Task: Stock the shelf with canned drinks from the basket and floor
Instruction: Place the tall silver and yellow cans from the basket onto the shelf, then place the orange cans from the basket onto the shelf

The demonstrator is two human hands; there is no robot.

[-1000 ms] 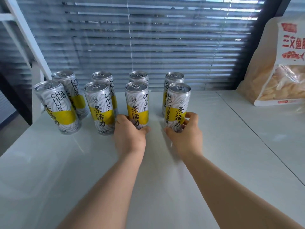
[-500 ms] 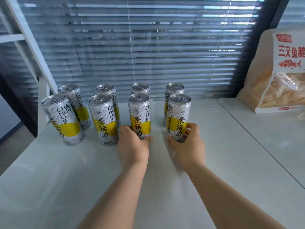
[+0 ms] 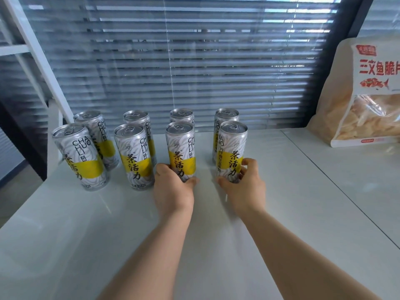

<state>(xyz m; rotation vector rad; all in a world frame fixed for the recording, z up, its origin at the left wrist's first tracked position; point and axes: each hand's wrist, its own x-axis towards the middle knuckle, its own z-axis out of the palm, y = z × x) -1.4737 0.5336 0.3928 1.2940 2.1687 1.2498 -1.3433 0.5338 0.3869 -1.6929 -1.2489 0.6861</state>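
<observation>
Several tall white-and-yellow drink cans stand upright in two rows on the white shelf top (image 3: 281,213). My left hand (image 3: 173,187) grips the base of the third front-row can (image 3: 181,146). My right hand (image 3: 244,182) grips the lower part of the rightmost front-row can (image 3: 231,146), thumb at its left, fingers round its right side. Both cans stand on the surface. Left of them are two more front cans (image 3: 133,154) (image 3: 78,154). The back row (image 3: 225,118) stands close behind. No basket or floor is in view.
A large bag of crisps (image 3: 368,100) leans at the back right. Closed window blinds (image 3: 184,61) run behind the cans. A white slanted frame post (image 3: 41,61) rises at the left, where the shelf top ends at an edge.
Both hands keep their hold on the same two cans. The camera has tilted so that the cans sit lower in view; the cans themselves stay in place.
</observation>
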